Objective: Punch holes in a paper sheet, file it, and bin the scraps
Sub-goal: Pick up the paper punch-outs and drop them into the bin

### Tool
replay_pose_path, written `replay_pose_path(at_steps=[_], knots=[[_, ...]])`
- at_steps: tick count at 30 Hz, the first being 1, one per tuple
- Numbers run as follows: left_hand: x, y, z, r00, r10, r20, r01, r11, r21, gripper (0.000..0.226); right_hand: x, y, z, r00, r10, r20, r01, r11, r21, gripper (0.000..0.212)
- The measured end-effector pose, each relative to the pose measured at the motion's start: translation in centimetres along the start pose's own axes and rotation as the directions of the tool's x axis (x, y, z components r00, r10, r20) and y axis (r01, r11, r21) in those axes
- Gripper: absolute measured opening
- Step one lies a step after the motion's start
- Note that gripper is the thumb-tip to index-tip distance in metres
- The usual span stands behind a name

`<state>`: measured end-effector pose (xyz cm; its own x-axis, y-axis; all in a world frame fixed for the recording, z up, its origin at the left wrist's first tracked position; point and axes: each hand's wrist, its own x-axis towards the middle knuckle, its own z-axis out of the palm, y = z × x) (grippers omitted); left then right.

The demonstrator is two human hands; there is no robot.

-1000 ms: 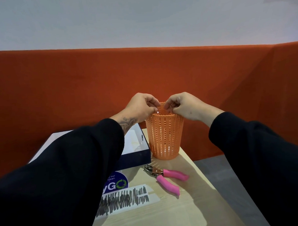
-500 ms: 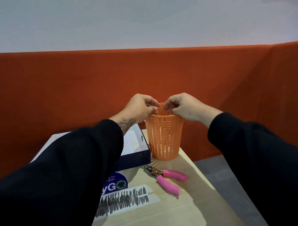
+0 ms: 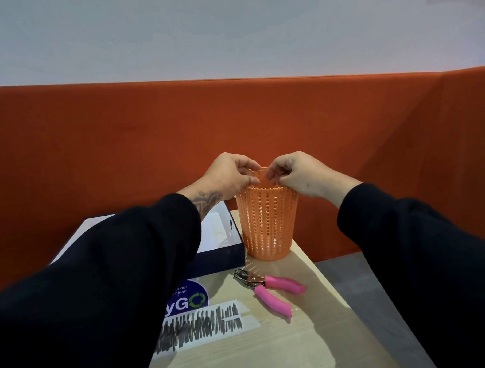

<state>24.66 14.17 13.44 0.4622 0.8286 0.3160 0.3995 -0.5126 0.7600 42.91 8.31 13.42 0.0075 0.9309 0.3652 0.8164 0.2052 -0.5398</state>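
An orange perforated bin (image 3: 267, 224) stands upright on the wooden table (image 3: 312, 345). Both my hands hover over its rim, fingertips nearly meeting. My left hand (image 3: 230, 174) has thumb and fingers curled and pinched together; no scrap shows between them. My right hand (image 3: 296, 173) is curled the same way above the bin's right rim, and I see nothing in it either. A hole punch (image 3: 268, 289) with pink handles lies on the table in front of the bin. A dark blue file box (image 3: 219, 258) with a white inside sits left of the bin, partly hidden by my left sleeve.
An orange padded partition (image 3: 123, 150) runs behind the table and along the right. A round blue sticker (image 3: 190, 298) and a white strip with black scribbles (image 3: 203, 324) are on the tabletop. Grey floor (image 3: 348, 273) shows past the table's right edge.
A small white speck at my left fingertips one second ago is gone. Both hands stay over the bin rim, almost unmoved.
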Motion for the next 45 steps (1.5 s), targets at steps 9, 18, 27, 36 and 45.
replay_pose_path(at_steps=[9,18,27,36,45], knots=[[-0.2,0.1,0.1,1.000,0.021,-0.020,-0.021,0.999,0.032,0.015,-0.1,0.1,-0.1,1.000,-0.011,-0.003,0.011,1.000,-0.012,0.024],[-2.7,0.2,-1.5,0.990,0.112,-0.081,-0.109,0.993,0.033,0.020,-2.3,-2.1,0.2,0.972,-0.130,-0.193,0.133,0.991,0.000,0.020],[-13.8,-4.9,-4.2,0.999,0.027,-0.025,-0.022,0.981,0.193,0.016,-9.2,-7.6,6.8,0.967,-0.253,0.009,0.253,0.966,0.053,0.015],[-22.3,-12.9,-3.4,0.992,-0.114,0.052,0.090,0.936,0.340,0.017,-16.6,-9.2,16.3,0.889,-0.324,0.322,0.337,0.941,0.019,0.023],[-23.3,-14.6,-2.4,1.000,-0.007,-0.026,0.016,0.933,0.361,0.016,-18.3,-7.8,18.1,0.888,-0.410,0.206,0.422,0.907,-0.013,0.044]])
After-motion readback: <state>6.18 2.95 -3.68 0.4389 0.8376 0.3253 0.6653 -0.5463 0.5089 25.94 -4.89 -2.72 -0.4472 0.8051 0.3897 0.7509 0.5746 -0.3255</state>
